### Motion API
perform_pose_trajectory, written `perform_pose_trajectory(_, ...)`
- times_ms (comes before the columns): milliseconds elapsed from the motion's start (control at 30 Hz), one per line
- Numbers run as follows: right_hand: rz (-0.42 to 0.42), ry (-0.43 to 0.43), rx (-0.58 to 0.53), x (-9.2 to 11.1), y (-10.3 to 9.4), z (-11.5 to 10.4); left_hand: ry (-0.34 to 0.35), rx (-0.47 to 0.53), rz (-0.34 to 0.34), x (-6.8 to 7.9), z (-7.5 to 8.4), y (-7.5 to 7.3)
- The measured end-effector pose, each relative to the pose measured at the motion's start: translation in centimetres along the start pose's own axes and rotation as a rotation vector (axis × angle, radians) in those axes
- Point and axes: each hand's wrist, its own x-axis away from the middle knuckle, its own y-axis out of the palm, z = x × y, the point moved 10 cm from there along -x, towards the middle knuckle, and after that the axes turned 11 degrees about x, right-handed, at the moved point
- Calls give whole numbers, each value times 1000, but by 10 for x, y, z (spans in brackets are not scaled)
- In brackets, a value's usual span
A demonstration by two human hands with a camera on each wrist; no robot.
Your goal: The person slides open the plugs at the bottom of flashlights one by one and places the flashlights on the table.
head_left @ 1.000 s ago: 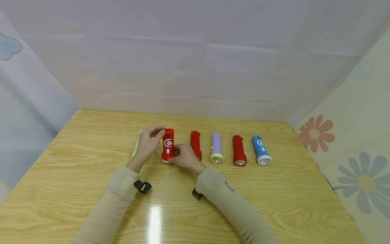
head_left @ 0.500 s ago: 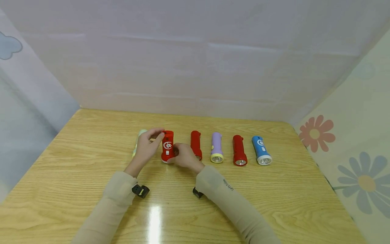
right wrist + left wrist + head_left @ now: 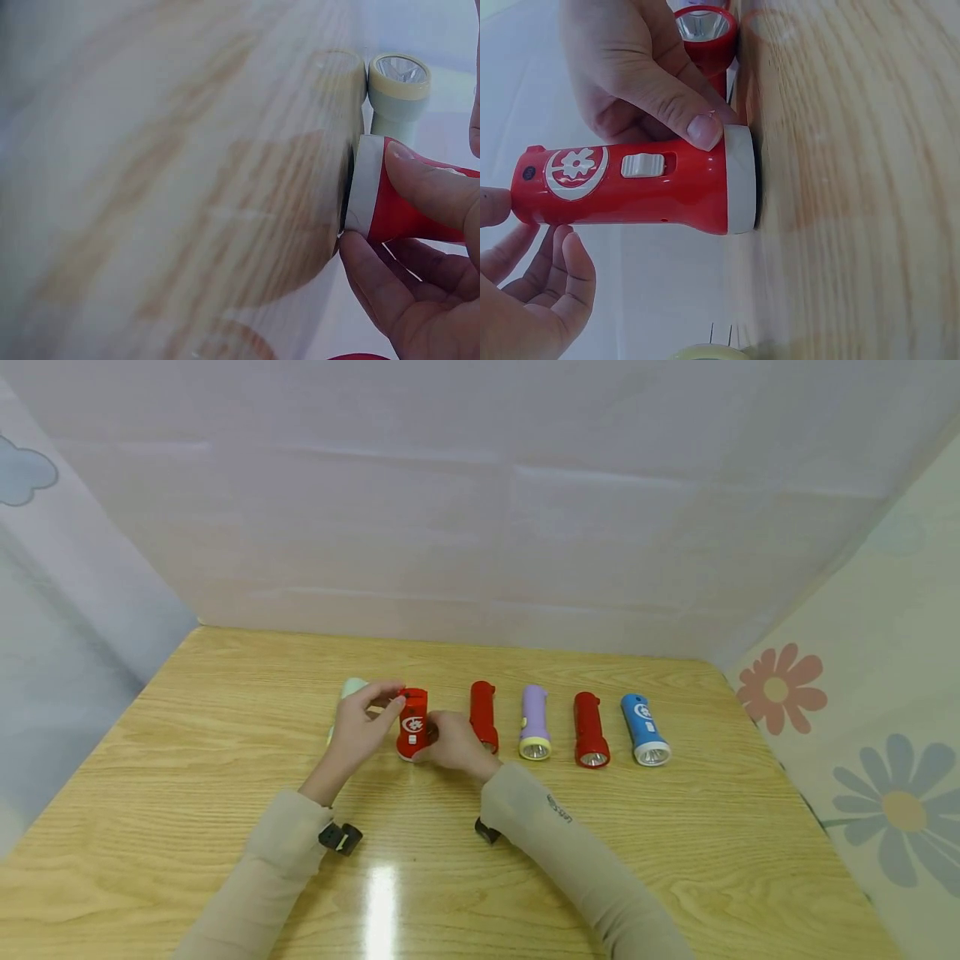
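Observation:
A red flashlight [image 3: 412, 722] with a white flower emblem, white switch and white head rim stands nearly upright, lens end down, its rim right at the tabletop in the left wrist view. My left hand [image 3: 362, 720] pinches its tail end between thumb and fingers. Lower down, my right hand [image 3: 455, 743] grips the head, thumb [image 3: 431, 187] over the front near the white rim. Behind my left hand lies a pale green flashlight [image 3: 354, 686], partly hidden; its cream-rimmed lens [image 3: 401, 71] shows in the right wrist view.
To the right, a row lies on the wooden table [image 3: 720, 827]: a red flashlight [image 3: 482, 706] partly behind my right hand, a purple one [image 3: 534, 714], another red one [image 3: 588, 722] and a blue one [image 3: 641, 722]. A pale cloth backdrop [image 3: 480, 527] rises behind.
The held red flashlight has tipped more upright, its tail swinging toward me. My left hand has moved slightly down with it, uncovering more of the pale green flashlight. The right hand has barely moved.

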Motion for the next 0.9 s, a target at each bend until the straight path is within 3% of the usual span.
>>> perform_pose_trajectory(500,24,-17,51,-1,-1,-3,37,-12,-20,5,5,1)
perform_pose_trajectory(900,16,0,19,-2,-1,-3,-100,-30,26,-4,1,-2)
